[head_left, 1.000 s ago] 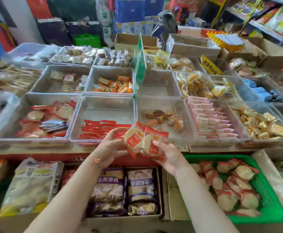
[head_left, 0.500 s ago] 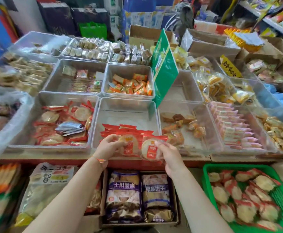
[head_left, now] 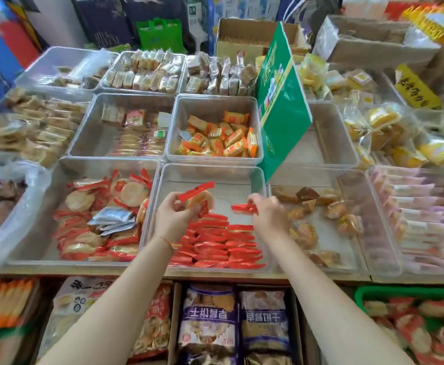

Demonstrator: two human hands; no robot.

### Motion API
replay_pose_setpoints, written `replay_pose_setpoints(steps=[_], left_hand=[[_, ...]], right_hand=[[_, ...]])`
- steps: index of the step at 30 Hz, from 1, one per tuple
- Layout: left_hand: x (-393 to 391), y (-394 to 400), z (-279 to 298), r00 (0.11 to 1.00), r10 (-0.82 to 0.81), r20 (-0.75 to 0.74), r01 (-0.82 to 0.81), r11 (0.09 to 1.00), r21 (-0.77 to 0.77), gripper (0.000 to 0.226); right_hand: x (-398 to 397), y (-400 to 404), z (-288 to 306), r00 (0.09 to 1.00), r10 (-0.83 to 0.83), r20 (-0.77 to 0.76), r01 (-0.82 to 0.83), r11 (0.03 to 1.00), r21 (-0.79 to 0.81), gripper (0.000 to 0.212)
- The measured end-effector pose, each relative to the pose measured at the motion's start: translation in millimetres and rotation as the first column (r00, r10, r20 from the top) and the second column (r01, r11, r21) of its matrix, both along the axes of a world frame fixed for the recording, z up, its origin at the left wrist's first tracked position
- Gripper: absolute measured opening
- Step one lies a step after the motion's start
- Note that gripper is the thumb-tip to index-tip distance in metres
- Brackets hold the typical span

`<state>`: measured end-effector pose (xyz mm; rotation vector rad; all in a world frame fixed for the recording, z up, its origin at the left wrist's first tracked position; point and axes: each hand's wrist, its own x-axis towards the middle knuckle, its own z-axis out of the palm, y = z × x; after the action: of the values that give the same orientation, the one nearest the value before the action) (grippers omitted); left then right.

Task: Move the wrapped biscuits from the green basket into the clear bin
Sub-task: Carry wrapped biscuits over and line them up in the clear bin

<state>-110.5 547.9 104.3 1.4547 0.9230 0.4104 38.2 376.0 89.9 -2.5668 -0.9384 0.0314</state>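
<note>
Wrapped biscuits (head_left: 215, 243) lie in rows at the near end of the clear bin (head_left: 264, 196) — its far half bare. Left hand (head_left: 172, 216) pinches one biscuit (head_left: 200, 200) above them; right hand (head_left: 268, 216) pinches another biscuit's red wrapper edge (head_left: 243, 208), just inside the right wall. Green basket (head_left: 389, 292) sits low at right, below the tabletop (head_left: 347, 279) — still holding biscuits.

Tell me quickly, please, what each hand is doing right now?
Left hand: holding a wrapped biscuit over the clear bin.
Right hand: pinching another biscuit packet by its edge.

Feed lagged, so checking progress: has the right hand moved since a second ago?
Yes. The right hand, pinching a biscuit, has gone forward from in front of the clear bin to over its inside, above the stacked packs.
</note>
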Motion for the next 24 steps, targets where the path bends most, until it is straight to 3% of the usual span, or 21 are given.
replay_pose_setpoints(steps=[3,7,12,13,15,17,19,21,24], left_hand=[[19.5,13.1,-12.1,1.0,-0.023,-0.02,0.024,0.999,0.039,0.026],[34.6,25.9,-24.1,0.99,-0.093,-0.109,0.109,0.983,0.147,0.045],[53.1,41.3,-39.8,0.958,-0.203,-0.202,0.247,0.943,0.224,0.034],[56.6,43.4,-42.2,0.947,-0.221,-0.234,0.276,0.931,0.239,0.032],[63.7,45.8,-46.1,0.923,-0.26,-0.284,0.335,0.906,0.257,0.027],[72.4,45.7,-47.2,0.907,-0.294,-0.302,0.378,0.885,0.273,0.021],[82.7,42.5,-46.9,0.895,-0.332,-0.299,0.417,0.86,0.293,0.017],[93.5,37.9,-47.3,0.878,-0.378,-0.294,0.46,0.837,0.298,0.018],[103.7,33.7,-53.2,0.844,-0.445,-0.301,0.521,0.815,0.254,0.027]], right_hand=[[7.3,11.5,-16.2,0.989,0.15,0.014,-0.141,0.954,-0.263,0.036],[11.2,25.8,-29.2,0.972,0.232,0.033,-0.187,0.85,-0.492,0.037],[15.7,41.0,-28.4,0.96,0.251,-0.122,-0.264,0.679,-0.685,0.033],[18.5,43.8,-24.7,0.96,0.223,-0.169,-0.278,0.688,-0.67,0.033],[26.8,49.3,-13.9,0.964,0.123,-0.235,-0.228,0.836,-0.499,0.037],[34.0,55.0,-3.6,0.979,0.104,-0.177,-0.146,0.959,-0.242,0.04],[35.0,62.4,4.2,0.984,0.154,-0.09,-0.165,0.978,-0.13,0.051],[35.7,72.1,6.0,0.968,0.234,-0.087,-0.246,0.953,-0.175,0.052],[38.9,78.6,-3.5,0.959,0.271,-0.081,-0.283,0.904,-0.32,0.024]])
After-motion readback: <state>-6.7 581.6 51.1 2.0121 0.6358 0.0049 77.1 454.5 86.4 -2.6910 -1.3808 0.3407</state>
